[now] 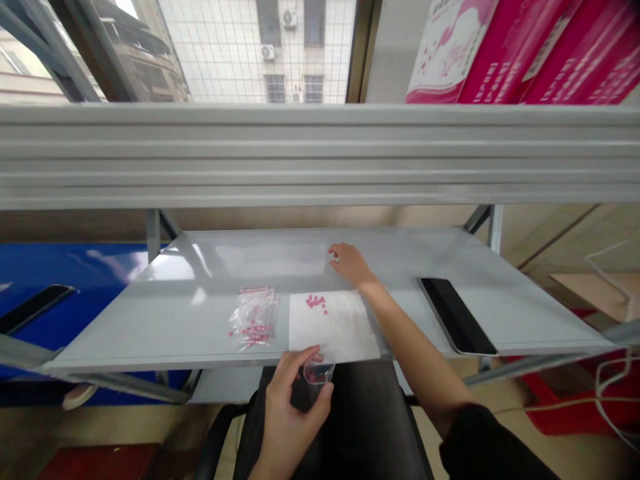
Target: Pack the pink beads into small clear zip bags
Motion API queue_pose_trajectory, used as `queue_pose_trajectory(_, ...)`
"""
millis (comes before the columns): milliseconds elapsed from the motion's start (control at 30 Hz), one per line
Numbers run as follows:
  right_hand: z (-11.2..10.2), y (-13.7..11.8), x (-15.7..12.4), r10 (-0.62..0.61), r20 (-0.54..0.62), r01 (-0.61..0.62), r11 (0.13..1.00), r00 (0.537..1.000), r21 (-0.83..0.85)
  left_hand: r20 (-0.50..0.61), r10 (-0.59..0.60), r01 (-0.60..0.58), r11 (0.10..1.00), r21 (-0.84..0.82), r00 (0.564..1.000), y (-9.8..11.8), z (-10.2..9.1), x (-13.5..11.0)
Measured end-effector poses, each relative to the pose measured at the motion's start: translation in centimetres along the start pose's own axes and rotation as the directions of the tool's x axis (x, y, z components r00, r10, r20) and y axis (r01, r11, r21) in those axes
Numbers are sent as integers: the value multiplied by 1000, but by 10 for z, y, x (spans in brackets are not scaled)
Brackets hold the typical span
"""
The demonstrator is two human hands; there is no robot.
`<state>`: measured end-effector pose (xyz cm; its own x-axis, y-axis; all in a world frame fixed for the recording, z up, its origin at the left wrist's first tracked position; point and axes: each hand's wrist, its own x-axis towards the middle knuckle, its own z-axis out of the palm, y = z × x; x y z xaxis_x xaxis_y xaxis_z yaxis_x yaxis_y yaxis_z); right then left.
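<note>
My left hand (pixel 295 407) is low at the table's front edge, shut on a small clear plastic cup (pixel 319 370) with some pink contents. Just beyond it lies a white paper sheet (pixel 333 327) with a small cluster of pink pills (pixel 316 302) near its far edge. To the left of the sheet is a clear zip bag (pixel 253 318) holding more pink pills. My right hand (pixel 351 264) rests on the grey table (pixel 250 260) beyond the sheet's far right corner, holding nothing.
A black tablet (pixel 455 317) lies on the table to the right. A grey metal shelf beam (pixel 320 157) crosses overhead, with pink boxes (pixel 515 50) above it. A blue panel (pixel 65 280) stands at left, and a black chair (pixel 370 427) sits below.
</note>
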<state>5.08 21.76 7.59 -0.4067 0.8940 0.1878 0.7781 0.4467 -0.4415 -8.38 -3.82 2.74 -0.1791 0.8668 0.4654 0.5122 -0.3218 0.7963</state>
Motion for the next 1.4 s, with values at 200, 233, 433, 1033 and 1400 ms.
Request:
queue_pose_trajectory(200,14,9,27,-36,130,46,996,991,-75,-26,27,-27,1000,11,999,-1,-6,-1)
queue_pose_trajectory(233,15,10,27,-41,147,53,996,988,-74,-28,29,-28,1000,12,999,-1,-7,-1)
queue_pose_trajectory(433,8,18,21,-58,215,67,997,975,-32,-16,45,-44,999,13,999,-1,-6,-1)
queue_pose_trajectory(1033,-52,-67,-126,-471,195,198,661,860,724,33,-21,24,994,-104,999,10,-6,-1)
queue_pose_trajectory(1400,-41,-48,-131,-174,4,75,446,985,892,44,72,-64,985,-158,996,25,-15,-1)
